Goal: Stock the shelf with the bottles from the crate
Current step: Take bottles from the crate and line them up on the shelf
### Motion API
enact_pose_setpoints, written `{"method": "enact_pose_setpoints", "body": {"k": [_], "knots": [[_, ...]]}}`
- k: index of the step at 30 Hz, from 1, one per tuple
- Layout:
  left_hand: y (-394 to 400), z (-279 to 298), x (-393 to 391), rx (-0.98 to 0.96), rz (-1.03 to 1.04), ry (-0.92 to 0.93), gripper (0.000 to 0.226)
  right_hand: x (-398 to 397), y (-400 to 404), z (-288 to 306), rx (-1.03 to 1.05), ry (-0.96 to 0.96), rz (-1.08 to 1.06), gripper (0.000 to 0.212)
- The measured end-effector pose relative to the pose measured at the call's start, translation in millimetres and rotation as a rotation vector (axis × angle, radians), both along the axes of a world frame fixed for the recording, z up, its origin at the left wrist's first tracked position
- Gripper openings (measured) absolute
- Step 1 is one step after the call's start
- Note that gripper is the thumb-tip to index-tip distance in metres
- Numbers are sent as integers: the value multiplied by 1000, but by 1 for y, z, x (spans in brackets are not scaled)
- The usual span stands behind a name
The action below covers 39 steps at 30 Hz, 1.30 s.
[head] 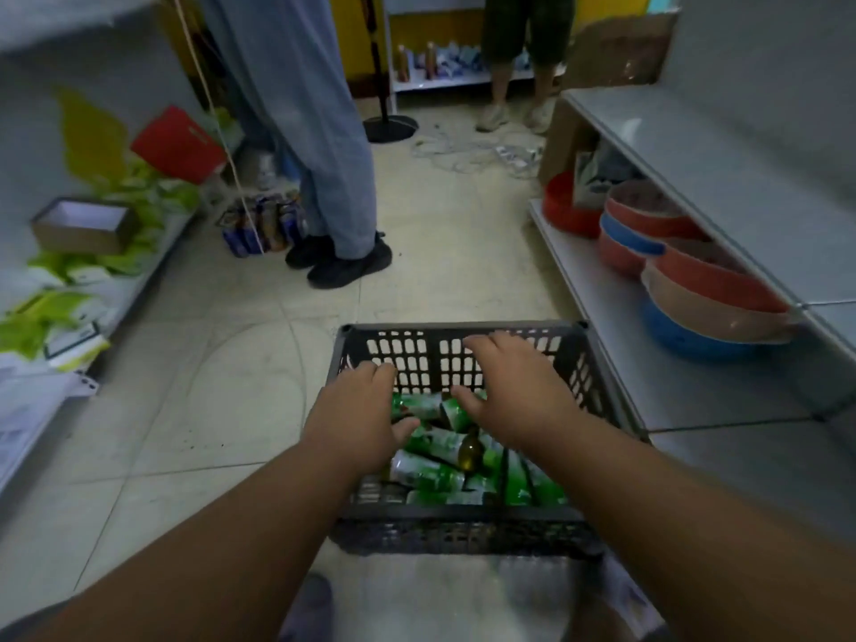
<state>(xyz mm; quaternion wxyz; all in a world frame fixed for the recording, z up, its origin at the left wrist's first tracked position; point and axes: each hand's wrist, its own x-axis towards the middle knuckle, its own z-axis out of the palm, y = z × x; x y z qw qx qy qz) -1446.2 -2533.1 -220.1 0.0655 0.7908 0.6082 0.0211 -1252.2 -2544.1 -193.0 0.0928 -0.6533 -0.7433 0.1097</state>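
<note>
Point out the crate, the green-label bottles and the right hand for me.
crate [463, 327]: head view, far rim.
green-label bottles [428, 470]: head view, label of one lying flat.
right hand [514, 391]: head view, back of hand.

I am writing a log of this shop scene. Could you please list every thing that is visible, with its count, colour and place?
crate: one, dark grey, on the floor in front of the person
bottles: many, count unclear, green labels, lying loose in the crate
right shelf: one, grey, along the right side
basins: several, red, blue and beige, stacked on the right shelf's lower board
cardboard box: one, brown, open, on the left shelf
packets: many, green and white, on the left shelf
cans: one pack, blue, on the floor
bystanders: two, standing beyond the crate
left hand: open, over the bottles
right hand: open, over the bottles
</note>
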Motion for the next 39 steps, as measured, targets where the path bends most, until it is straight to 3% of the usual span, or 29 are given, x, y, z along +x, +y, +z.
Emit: {"method": "enact_pose_setpoints", "body": {"k": [9, 16, 24, 28, 32, 35, 39], "knots": [[73, -117, -81, -69, 58, -4, 64, -82, 76, -136, -275, 56, 75, 62], [93, -167, -93, -139, 98, -135, 110, -112, 111, -217, -469, 71, 111, 59], [94, -177, -91, -98, 98, -72, 125, -129, 132, -308, -718, -123, 255, 75], [96, -176, -90, -94, 94, -29, 127, -142, 130, -332, -698, -352, 344, 77], [96, -177, -91, -88, 92, -50, 126, -150, 120, -337, -744, -455, 376, 81], [96, -176, -92, -106, 92, -70, 129, -145, 114, -335, -806, -308, 334, 94], [95, -176, -92, -120, 92, -73, 130, -123, 122, -324, -753, 206, 65, 60]]}}
